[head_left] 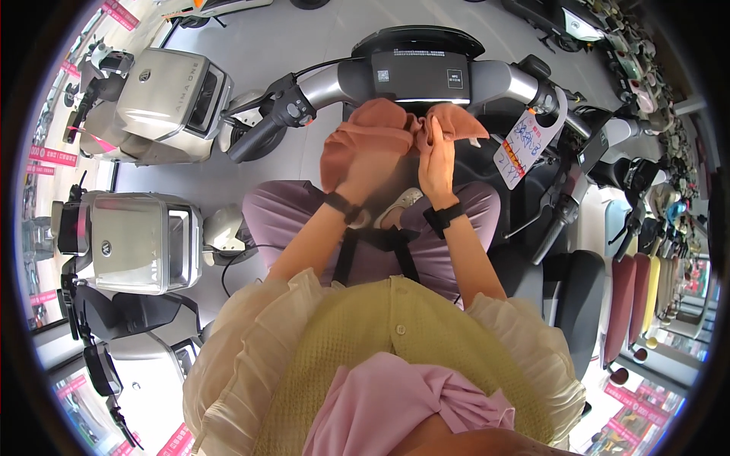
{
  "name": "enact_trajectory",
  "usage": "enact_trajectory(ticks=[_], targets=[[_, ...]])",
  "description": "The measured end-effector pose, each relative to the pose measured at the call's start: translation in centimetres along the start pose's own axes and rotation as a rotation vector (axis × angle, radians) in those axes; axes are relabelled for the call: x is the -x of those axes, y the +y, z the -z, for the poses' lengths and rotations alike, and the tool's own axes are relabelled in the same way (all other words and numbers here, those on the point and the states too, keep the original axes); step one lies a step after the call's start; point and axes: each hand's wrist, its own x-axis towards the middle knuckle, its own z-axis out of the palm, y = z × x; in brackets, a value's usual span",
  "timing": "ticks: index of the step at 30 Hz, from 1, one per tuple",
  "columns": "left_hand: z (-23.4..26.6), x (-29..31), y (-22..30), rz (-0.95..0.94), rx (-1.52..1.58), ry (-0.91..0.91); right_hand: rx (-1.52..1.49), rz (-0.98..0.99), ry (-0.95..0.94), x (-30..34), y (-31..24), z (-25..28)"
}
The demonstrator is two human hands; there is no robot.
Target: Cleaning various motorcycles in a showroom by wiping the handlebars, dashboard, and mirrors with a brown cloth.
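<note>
Cloth bunched between left hand and right hand; both grips closed on it.

We had both forearms stretched forward from the lower middle of the view, bare to the elbows and angled slightly toward each other. Each wrist carried a dark band. Our left hand was raised with its back toward us, the fingers out of sight under folds of fabric, so we could not tell how tightly they were curled. Our right hand stood just beside it, upright, palm turned inward toward the left, fingers extended upward and pinching closed at their tips. The two hands were close together but not touching.
</note>
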Motion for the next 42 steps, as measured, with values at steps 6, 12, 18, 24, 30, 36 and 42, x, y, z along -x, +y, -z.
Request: enact_trajectory(ticks=[6,12,18,24,30,36,42], targets=[[7.2,3.2,2.0,-0.453,-1.524,0.025,-0.313,0.317,0.037,-3.0,-8.4,0.1],[11.2,-0.3,5.8,-0.412,-1.467,0.29,-0.181,0.454,0.089,-8.4,-11.1,-6.9],[11.1,-2.5,7.4,-0.305,-1.424,0.43,-0.235,0.438,0.01,-12.4,-12.4,-6.7],[13.9,-4.7,9.0,-0.157,-1.345,0.391,0.043,0.297,-0.416,-17.3,-16.3,-6.2],[16.5,-6.6,8.9,0.309,-1.39,0.325,0.206,0.417,-0.507,-20.0,-15.8,-8.4],[15.2,-5.3,9.7,0.279,-1.396,0.4,-0.281,-0.042,-0.386,-18.0,-14.3,-7.8],[14.4,-4.3,9.2,0.178,-1.253,0.483,-0.483,0.289,0.023,-9.6,-8.6,-7.3]])
